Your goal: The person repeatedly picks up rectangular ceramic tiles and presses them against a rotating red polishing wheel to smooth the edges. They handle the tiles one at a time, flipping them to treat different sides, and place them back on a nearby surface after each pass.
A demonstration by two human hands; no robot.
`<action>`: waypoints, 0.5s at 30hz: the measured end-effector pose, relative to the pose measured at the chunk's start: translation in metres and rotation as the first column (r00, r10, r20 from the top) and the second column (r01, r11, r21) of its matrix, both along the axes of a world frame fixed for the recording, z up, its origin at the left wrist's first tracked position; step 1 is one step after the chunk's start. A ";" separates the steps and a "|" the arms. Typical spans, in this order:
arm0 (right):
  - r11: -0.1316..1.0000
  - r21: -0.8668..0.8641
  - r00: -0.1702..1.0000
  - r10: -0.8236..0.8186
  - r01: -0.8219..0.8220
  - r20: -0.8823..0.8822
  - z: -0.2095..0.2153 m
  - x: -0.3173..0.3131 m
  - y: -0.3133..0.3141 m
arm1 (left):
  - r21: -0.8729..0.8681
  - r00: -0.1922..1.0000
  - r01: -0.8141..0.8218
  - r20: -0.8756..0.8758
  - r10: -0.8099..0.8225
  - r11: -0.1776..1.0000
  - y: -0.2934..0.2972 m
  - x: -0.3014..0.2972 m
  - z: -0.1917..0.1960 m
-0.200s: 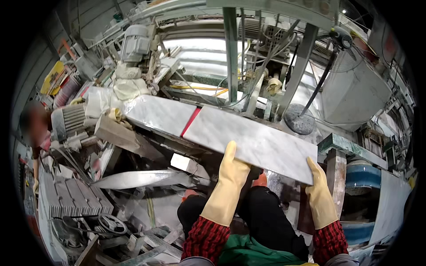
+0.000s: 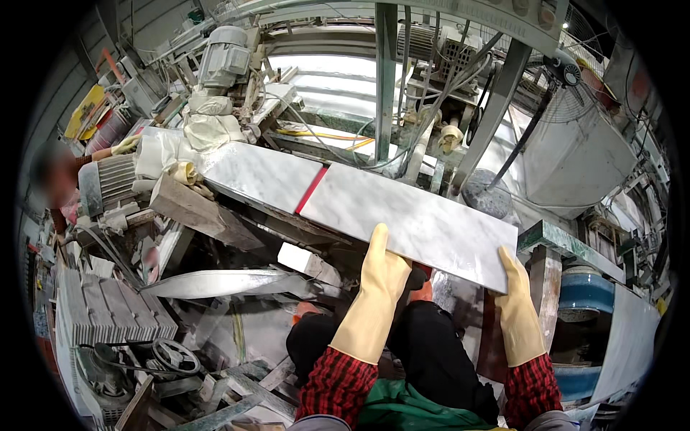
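A long white marble slab point(image 2: 417, 219) with grey veining lies across a narrow conveyor in front of me. My left hand point(image 2: 382, 269), in a cream rubber glove, grips its near long edge with the thumb on top; the fingers are hidden underneath. At the slab's right end, my right hand point(image 2: 512, 284), gloved alike, holds the near corner with its thumb along the end edge. Beyond a strip of red belt point(image 2: 311, 188), a second marble slab point(image 2: 262, 176) lies to the left, its far end beside cloth-wrapped machinery.
Another person point(image 2: 61, 176) stands at the far left, with a gloved hand near the line. A green steel post point(image 2: 385, 86) rises behind the slabs. At right stand a fan point(image 2: 564, 75) and a blue drum point(image 2: 586, 291). Stacked grey plates point(image 2: 118, 305) and a handwheel point(image 2: 176, 357) sit lower left.
The view has shifted slightly. Both hands keep their hold on the slab, and the other person's gloved hand now shows more clearly at the far left.
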State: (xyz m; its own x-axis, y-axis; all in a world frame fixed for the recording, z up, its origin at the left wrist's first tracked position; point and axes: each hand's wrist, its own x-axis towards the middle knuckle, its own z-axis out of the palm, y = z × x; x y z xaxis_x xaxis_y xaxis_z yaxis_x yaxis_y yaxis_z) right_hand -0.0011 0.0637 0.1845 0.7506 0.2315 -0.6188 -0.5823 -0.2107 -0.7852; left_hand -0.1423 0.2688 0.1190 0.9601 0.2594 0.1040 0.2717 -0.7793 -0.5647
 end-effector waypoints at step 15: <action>0.991 0.101 0.996 -0.085 0.084 0.003 -0.033 0.007 0.019 | 0.584 1.000 0.010 -0.007 -0.007 0.812 -0.017 -0.015 -0.043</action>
State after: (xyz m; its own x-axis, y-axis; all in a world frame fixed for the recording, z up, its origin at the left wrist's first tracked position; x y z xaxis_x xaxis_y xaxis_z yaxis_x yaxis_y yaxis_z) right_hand 0.0060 0.0831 0.1511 0.7746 0.2277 -0.5901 -0.5890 -0.0806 -0.8041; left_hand -0.1578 0.2521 0.0761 0.9627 0.1428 0.2297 0.2636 -0.3049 -0.9152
